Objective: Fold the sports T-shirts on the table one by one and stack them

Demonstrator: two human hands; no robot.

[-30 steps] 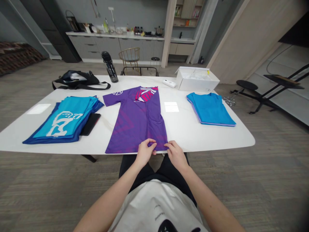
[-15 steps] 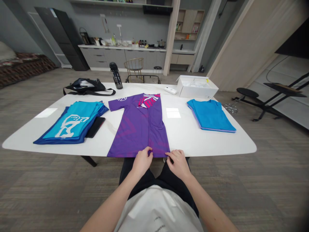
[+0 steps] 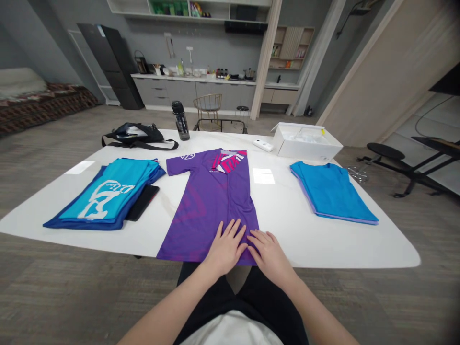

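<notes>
A purple jersey (image 3: 212, 206) with a pink and white collar lies on the white table (image 3: 143, 244), its right side folded in and one sleeve out to the left. My left hand (image 3: 226, 247) rests flat on the lower part of the jersey, fingers spread. Beside it, my right hand (image 3: 269, 251) lies on the jersey's right edge with its fingers stretched out. Neither hand grips the cloth. The jersey's hem is partly hidden by my hands and wrists.
Folded blue clothes (image 3: 108, 191) lie at the left, with a black phone-like object (image 3: 143, 203) beside them. Another folded blue stack (image 3: 332, 191) sits at the right. Along the back are a black bag (image 3: 138, 135), a bottle (image 3: 180, 122), a white device (image 3: 263, 145) and a white box (image 3: 307, 141).
Both hands have let go of the jersey's hem and moved forward onto the cloth, fingers now stretched flat. The camera view has shifted, with the table appearing nearer.
</notes>
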